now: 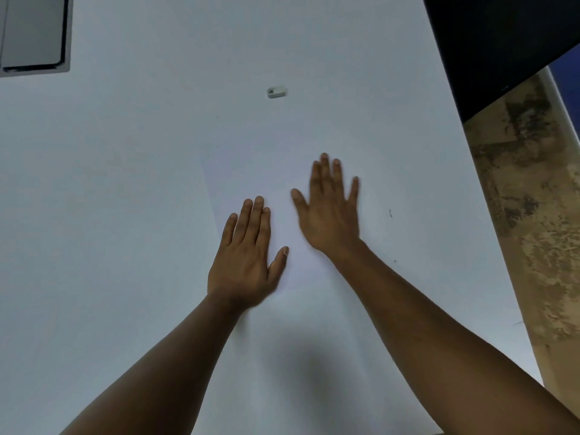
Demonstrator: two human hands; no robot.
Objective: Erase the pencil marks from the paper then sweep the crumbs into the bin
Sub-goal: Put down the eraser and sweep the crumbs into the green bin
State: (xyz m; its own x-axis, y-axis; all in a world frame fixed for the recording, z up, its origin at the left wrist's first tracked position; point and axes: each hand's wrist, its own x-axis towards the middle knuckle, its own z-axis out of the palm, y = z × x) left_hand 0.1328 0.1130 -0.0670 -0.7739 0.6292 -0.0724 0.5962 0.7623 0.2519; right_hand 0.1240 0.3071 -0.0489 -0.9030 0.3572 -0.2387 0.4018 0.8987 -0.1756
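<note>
Paper [251, 183] on white table [110, 183]: L hand [246, 259] & R hand [329, 211] flat on it, fingers straight. Eraser [277, 91] far, well apart. Gray tray [33, 34] far left.

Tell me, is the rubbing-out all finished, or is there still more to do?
Mostly done, it seems: the white paper sheet shows no pencil marks, and the small white eraser block lies set aside. Now the left hand lies flat on the sheet while the right hand sweeps. Still left: dark crumbs on the white table; no bin is in view.

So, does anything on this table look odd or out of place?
Little stands out: a few small dark specks lie on the white table right of the white paper sheet. The small white eraser lies untouched.
</note>
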